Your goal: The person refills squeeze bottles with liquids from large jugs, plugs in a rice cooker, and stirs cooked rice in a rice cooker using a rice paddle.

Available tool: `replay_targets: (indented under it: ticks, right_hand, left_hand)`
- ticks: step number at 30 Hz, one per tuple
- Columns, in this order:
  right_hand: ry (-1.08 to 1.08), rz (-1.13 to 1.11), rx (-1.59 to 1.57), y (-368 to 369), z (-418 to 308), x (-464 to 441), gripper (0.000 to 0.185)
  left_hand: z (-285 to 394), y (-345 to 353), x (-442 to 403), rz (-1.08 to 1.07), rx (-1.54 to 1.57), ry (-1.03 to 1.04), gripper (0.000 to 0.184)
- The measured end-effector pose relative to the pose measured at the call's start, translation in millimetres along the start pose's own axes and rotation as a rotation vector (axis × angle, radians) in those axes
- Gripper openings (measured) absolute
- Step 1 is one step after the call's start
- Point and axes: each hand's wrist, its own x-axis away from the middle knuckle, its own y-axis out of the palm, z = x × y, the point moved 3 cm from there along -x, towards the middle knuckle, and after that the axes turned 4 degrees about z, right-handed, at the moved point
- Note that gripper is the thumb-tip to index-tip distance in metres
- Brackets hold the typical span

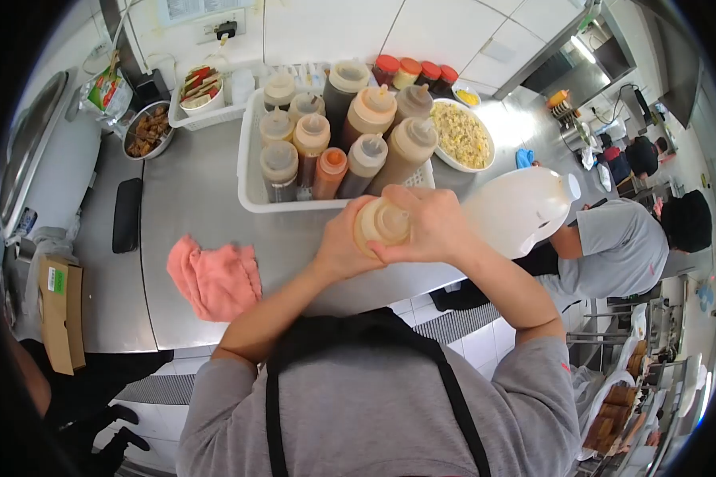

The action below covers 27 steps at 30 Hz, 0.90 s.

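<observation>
Both of my hands are closed around a squeeze bottle (383,222) with a pale nozzle cap, in front of the white basket. My left hand (344,242) wraps its left side, and my right hand (428,225) grips the cap from the right. Just behind them, the white basket (250,171) holds several squeeze bottles with dark, brown and orange contents. A large white jug (517,208) lies right of my right hand, partly behind my forearm. A pink cloth (215,278) is crumpled on the steel counter (191,179) to the left.
A black phone (127,215) and a cardboard box (60,314) are at left. Bowls of food (149,131) (461,135) and red-lidded jars (406,71) stand behind. A co-worker (620,246) stands at right; another person's arm (30,374) shows at lower left.
</observation>
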Motion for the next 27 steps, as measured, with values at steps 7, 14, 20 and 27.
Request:
replay_targets:
  ticks: [7, 14, 20, 27]
  right_hand:
    - [-0.285, -0.331, -0.27, -17, 10, -8, 0.061]
    - [0.215, -0.335, -0.867, -26, 53, 33, 0.081]
    - [0.281, 0.132, -1.085, 76, 42, 51, 0.089]
    - [0.38, 0.433, -0.988, 86, 24, 53, 0.087]
  left_hand:
    - [-9, 0, -14, -0.404, 0.057, 0.125, 0.084]
    - [27, -32, -27, -0.273, 0.193, 0.327, 0.097]
    - [45, -23, -59, -0.749, 0.061, 0.221, 0.088]
    - [61, -1, -20, 0.022, -0.324, 0.307, 0.088]
